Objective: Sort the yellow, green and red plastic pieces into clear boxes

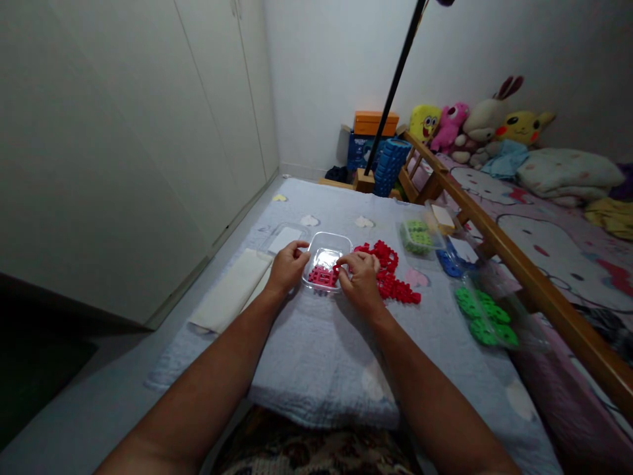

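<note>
A clear plastic box (328,239) stands on the cloth-covered table with several red toothed plastic pieces (322,276) in its near part. My left hand (289,265) grips the box's left rim between thumb and fingers. Over the box's right edge, my right hand (362,277) pinches a small red plastic piece (337,269), partly hidden by the fingers. To the right of the box lies a loose heap of red interlocking pieces (386,257), beside and beyond my right hand.
A box of light green pieces (419,237), blue pieces (449,262) and bagged green pieces (487,316) line the right side. Left lie a clear lid (285,239) and a folded cream cloth (230,290). A wooden bed rail (494,224) borders the table's right.
</note>
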Demonstrator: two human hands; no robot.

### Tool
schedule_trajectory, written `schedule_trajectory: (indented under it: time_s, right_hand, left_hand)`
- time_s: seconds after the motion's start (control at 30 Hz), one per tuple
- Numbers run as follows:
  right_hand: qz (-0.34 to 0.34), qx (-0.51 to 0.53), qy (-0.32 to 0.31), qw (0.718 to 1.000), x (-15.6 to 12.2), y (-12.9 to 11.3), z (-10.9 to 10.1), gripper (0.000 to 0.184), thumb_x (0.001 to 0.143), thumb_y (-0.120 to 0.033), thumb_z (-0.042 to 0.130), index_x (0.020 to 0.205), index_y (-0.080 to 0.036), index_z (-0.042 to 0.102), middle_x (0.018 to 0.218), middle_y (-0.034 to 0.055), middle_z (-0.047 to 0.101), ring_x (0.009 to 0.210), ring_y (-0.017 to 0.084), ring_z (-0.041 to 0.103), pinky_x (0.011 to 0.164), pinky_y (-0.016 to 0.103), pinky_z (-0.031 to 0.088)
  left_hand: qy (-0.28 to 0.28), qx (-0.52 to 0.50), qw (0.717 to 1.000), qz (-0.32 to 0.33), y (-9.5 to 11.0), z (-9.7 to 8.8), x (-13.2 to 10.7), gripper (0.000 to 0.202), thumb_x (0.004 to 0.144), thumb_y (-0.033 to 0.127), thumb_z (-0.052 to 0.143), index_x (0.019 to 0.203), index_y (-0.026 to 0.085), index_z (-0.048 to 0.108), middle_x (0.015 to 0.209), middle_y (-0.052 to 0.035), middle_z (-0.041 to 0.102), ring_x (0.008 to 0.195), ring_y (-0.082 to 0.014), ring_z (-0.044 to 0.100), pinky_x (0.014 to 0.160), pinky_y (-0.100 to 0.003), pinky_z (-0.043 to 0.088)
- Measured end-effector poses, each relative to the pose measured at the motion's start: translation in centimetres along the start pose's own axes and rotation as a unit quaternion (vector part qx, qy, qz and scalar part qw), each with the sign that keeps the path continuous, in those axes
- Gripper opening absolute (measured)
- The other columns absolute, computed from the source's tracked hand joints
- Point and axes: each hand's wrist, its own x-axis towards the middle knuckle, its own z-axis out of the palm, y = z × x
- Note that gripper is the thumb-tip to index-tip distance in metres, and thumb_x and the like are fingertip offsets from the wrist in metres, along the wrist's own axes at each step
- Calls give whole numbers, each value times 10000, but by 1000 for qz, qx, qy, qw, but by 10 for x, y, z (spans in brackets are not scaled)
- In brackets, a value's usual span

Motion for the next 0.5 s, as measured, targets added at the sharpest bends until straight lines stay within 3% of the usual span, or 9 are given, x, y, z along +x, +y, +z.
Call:
schedule_trajectory:
  time_s: [0.17, 0.27, 0.5]
  right_hand:
    - [6, -21, 25, 999, 7, 14, -15, 232, 868, -143, 544, 951, -246, 734, 1127, 64, 752, 1178, 291, 520, 1106, 478, 268]
    - [35, -65, 41, 996, 12, 30, -24, 273, 863, -127, 517, 965, -243, 742, 1178, 68, 743, 1191, 299, 503, 1081, 475, 276]
    - [34, -153, -30, 987, 11, 48, -23, 273, 861, -217, 613, 1093, -220, 755, 1199, 136, 702, 1149, 347, 458, 1065, 543, 250]
  left_hand:
    - [4, 8, 1000, 6, -1, 0, 1, 391, 765, 412, 643, 1062, 170, 720, 600, 69, 487, 524, -120, 456, 548, -247, 393]
    - [3, 13, 1000, 7, 3, -1, -1, 398, 760, 413, 637, 1059, 163, 720, 595, 67, 487, 535, -127, 470, 551, -251, 389]
    - [0, 1, 1000, -2, 4, 0, -1, 391, 753, 407, 639, 1056, 172, 717, 604, 65, 496, 529, -127, 481, 545, -252, 396]
